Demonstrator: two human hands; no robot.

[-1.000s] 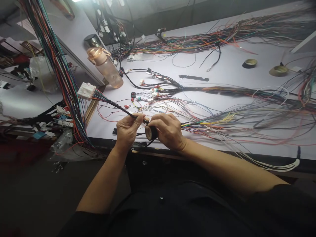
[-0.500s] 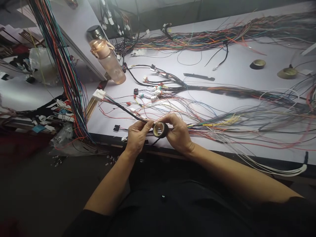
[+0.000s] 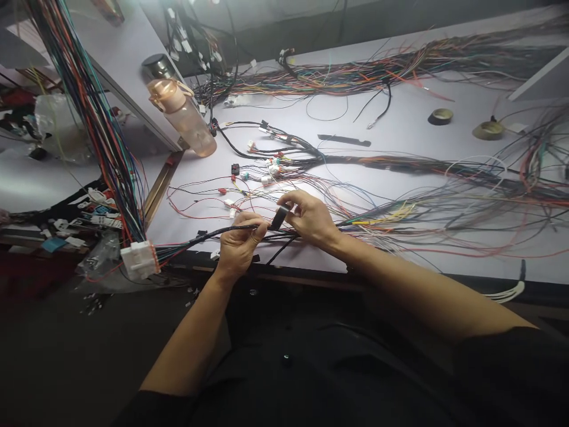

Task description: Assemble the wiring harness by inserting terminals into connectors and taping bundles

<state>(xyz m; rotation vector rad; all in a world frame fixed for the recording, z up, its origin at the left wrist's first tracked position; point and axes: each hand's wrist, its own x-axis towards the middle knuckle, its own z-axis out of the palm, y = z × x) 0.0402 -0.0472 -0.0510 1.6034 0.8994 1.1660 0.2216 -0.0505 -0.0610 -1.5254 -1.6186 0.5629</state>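
My left hand [image 3: 241,244] is closed round a black-wrapped wire bundle [image 3: 212,232] near the table's front edge. At the bundle's left end hangs a large white connector [image 3: 140,260], out past the edge. My right hand [image 3: 312,220] pinches a roll of black tape [image 3: 279,218], held edge-on right beside my left fingertips and against the bundle. Behind my hands, loose wires carry small connectors [image 3: 274,169] in white, red and black. Whether a strip of tape runs from roll to bundle is too small to tell.
A peach water bottle [image 3: 192,127] stands at the back left. Two more tape rolls [image 3: 440,117] and a flat black blade-like tool [image 3: 344,140] lie on the table. A thick wire bundle [image 3: 95,118] hangs at left; another long wire bundle [image 3: 329,83] lies along the back.
The white connector has swung down and left, over the table edge. The tape roll has turned from face-on to edge-on and risen slightly with my right hand. The whole view has shifted a little.
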